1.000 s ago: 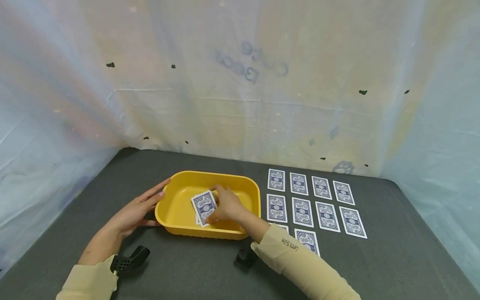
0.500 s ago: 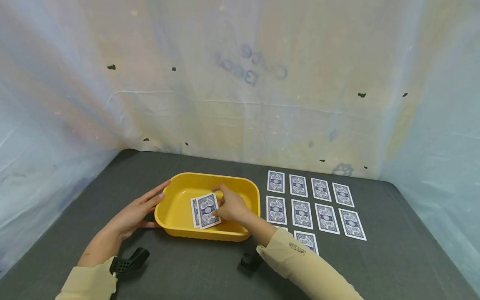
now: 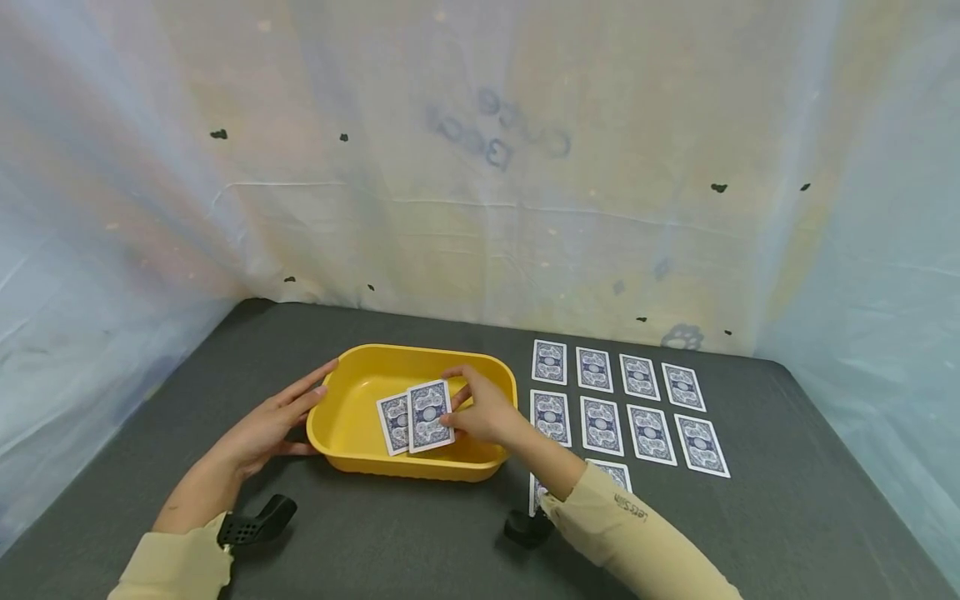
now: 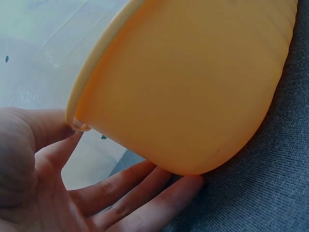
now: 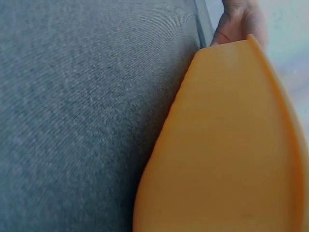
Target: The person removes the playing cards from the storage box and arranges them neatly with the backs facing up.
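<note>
A yellow plastic tub (image 3: 352,467) stands on the dark table. My left hand (image 3: 273,421) is at its left end, fingers spread and fairly straight against the outer wall; in the left wrist view fingertips (image 4: 190,182) touch the tub's lower wall, with the thumb by the rim. Over the tub, my right hand (image 3: 483,408) pinches a blue-backed playing card (image 3: 430,414) by its right edge, thumb on the patterned back. Another playing card (image 3: 394,423) lies in the tub, partly covered by the held one. The tub's wall hides my right fingers in the right wrist view.
Right of the tub, several face-down playing cards (image 3: 602,425) lie in rows on the table (image 3: 420,542); my right forearm (image 3: 555,467) covers part of the nearest row. A pale plastic sheet (image 3: 480,250) hangs behind and at both sides.
My right hand has drawn the upper card rightward off the lower one, baring more of the lower card. My left hand stays at the tub's end.
</note>
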Demonstrator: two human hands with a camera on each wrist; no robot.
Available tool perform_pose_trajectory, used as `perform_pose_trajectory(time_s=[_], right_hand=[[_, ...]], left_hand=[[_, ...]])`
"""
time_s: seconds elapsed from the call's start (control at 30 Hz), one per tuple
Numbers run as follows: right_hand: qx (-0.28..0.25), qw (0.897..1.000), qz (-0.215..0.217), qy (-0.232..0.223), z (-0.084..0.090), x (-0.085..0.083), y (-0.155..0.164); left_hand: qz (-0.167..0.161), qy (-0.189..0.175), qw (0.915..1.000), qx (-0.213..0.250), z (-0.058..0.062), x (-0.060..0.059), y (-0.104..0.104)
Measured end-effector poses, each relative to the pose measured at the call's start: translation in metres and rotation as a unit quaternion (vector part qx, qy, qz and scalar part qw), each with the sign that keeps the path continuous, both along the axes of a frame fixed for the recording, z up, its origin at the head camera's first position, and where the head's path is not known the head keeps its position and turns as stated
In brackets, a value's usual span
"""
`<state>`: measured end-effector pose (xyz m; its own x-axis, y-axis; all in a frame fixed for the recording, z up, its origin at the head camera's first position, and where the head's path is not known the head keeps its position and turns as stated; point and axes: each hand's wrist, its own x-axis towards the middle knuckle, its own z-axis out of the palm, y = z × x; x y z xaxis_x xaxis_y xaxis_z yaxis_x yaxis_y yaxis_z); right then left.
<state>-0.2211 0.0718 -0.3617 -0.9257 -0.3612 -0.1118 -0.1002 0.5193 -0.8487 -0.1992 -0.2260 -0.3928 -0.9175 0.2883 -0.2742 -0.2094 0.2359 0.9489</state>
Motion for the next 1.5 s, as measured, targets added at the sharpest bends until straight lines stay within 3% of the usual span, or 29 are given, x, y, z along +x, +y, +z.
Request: perform_pose_trajectory(time_s=[0.6, 0.9, 1.5], right_hand=[[-0.092, 0.996, 0.001, -0.014, 0.009, 0.010, 0.026], [-0.129, 0.991, -0.015, 0.002, 0.006, 0.011, 0.038], [-0.148, 0.988, -0.030, 0.017, 0.011, 0.018, 0.059]], left_hand=[[-0.002, -0.002, 1.0000, -0.009, 0.001, -0.001, 0.001], [0.001, -0.004, 1.0000, -0.009, 0.000, 0.000, 0.001], [0.007, -0.002, 0.9999, -0.014, 0.000, 0.001, 0.001]])
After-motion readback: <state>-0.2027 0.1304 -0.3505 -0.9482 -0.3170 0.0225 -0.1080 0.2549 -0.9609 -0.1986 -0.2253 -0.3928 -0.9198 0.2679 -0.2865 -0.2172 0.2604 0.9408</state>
